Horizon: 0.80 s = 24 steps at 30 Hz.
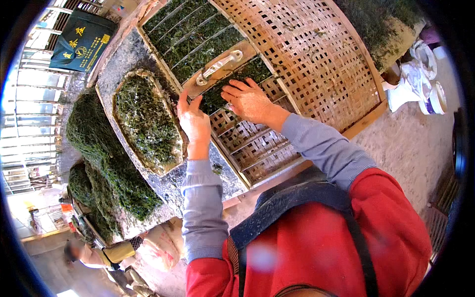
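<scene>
My right hand (250,101) lies with fingers stretched out on a strip of dark green, leafy material (215,100). The strip fills one row of a wooden frame with thin slats (231,172), which rests on a woven bamboo mat (302,54). At the frame's left side, my left hand (194,121) touches the edge, thumb and forefinger apart and the other fingers mostly hidden. Just beyond both hands, a wooden board with a pale handle (217,68) lies across the frame. Farther rows hold packed green material (190,32); the nearer rows show bare weave.
Left of the frame stands a many-sided tray (143,171) heaped with wet green material. Bigger green piles (106,143) lie beyond it. A dark printed bag (81,42) sits far left, white buckets (435,99) at right. Another person (94,255) is at lower left.
</scene>
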Motion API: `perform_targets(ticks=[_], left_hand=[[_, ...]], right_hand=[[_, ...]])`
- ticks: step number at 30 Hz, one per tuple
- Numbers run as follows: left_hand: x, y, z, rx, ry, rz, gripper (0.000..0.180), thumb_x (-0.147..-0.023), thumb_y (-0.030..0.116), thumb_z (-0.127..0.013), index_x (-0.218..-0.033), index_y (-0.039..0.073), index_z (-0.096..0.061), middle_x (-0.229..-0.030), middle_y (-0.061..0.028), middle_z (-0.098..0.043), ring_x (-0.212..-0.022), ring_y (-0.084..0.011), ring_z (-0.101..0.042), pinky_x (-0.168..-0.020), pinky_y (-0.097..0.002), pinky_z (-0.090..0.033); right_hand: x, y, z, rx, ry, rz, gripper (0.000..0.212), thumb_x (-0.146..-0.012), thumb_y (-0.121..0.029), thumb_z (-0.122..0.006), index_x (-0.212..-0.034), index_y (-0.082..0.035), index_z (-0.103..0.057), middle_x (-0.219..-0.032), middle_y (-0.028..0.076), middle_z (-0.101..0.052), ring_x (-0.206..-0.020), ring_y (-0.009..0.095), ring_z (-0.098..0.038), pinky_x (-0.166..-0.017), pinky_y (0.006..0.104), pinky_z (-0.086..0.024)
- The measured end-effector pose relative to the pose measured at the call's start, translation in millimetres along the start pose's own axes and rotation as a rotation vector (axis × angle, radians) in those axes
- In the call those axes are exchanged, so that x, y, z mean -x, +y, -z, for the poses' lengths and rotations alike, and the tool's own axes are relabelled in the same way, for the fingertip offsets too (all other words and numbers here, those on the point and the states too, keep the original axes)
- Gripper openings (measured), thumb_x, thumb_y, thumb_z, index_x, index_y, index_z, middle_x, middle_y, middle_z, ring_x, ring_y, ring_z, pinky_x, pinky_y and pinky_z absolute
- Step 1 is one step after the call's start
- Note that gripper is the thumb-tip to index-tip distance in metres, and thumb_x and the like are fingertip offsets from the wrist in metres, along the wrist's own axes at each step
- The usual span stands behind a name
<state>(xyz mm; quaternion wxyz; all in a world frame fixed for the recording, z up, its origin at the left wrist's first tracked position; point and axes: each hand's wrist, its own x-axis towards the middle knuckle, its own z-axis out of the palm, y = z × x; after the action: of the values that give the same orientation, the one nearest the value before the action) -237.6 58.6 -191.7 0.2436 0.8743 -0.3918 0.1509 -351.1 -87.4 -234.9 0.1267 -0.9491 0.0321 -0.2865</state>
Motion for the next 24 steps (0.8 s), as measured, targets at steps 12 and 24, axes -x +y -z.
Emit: perform_targets(ticks=[12,24], left_hand=[[20.0,-5.7,-2.6,-0.172,-0.245,-0.158,0.026,-0.071,0.003,-0.056,-0.095,0.008,-0.065,-0.102,-0.0037,-0.061,-0.105,-0.0191,-0.055,-0.106,-0.0439,-0.025],[39.6,-4.0,-16.1,-0.168,-0.032,-0.187,0.042,-0.068,0.003,-0.057,-0.111,0.004,-0.057,-0.123,-0.0103,-0.052,-0.122,-0.0262,-0.043,-0.106,-0.0468,-0.025]], right_hand=[[-24.4,-15.7,6.3,-0.06,0.004,0.355,0.023,-0.076,-0.023,-0.062,-0.094,-0.01,-0.06,-0.097,0.008,-0.056,-0.09,0.022,-0.054,-0.076,0.0354,-0.047],[-37.3,19.7,12.5,-0.187,0.037,-0.478,0.015,-0.073,-0.014,-0.063,-0.085,-0.005,-0.061,-0.077,0.015,-0.062,-0.073,0.034,-0.063,-0.063,0.0435,-0.051]])
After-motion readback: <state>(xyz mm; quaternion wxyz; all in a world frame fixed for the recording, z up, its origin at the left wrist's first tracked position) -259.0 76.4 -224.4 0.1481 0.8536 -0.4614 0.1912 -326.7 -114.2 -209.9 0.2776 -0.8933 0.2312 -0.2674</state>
